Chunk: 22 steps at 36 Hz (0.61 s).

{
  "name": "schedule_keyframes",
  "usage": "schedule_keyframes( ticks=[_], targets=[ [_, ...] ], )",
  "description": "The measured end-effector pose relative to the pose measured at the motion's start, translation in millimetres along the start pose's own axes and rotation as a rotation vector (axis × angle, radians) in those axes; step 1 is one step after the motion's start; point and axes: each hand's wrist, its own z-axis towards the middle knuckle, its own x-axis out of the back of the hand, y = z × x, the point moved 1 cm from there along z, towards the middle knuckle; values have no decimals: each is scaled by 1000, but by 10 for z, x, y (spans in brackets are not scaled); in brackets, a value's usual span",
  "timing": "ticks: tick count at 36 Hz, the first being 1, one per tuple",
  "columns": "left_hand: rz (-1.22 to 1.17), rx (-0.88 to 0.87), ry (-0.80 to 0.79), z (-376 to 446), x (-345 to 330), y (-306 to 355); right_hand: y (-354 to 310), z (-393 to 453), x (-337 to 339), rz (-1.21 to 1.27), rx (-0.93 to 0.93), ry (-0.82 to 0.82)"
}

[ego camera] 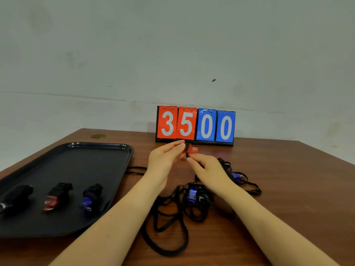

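A red whistle (192, 149) is held up over the middle of the wooden table, in front of the scoreboard. My left hand (164, 160) pinches it from the left with thumb and fingertips. My right hand (209, 172) pinches the black cord (187, 153) at the whistle from below right. The cord runs down under my hands and loops over the table (167, 233). Two blue whistles (192, 194) (237, 176) lie among tangled black cords beneath my right forearm.
A dark tray (92, 160) lies at the left; on it are a black bundle (16, 196), a red whistle wound in cord (55, 196) and a blue whistle wound in cord (91, 196). A flip scoreboard (196, 125) reading 35 00 stands at the table's back edge by the wall.
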Motion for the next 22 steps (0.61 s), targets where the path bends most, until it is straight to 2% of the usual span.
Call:
schedule_keyframes(
  ticks=[7, 10, 15, 22],
  targets=[
    [234, -99, 66, 51, 90, -29, -44, -4, 7, -174, 46, -119],
    [366, -148, 85, 68, 123, -55, -36, -17, 26, -171, 48, -139],
    [423, -147, 141, 98, 171, -80, -72, -18, 47, -29, 24, -77],
    [523, -174, 7, 62, 96, -60, -40, 15, 116, 120, -43, 88]
  ],
)
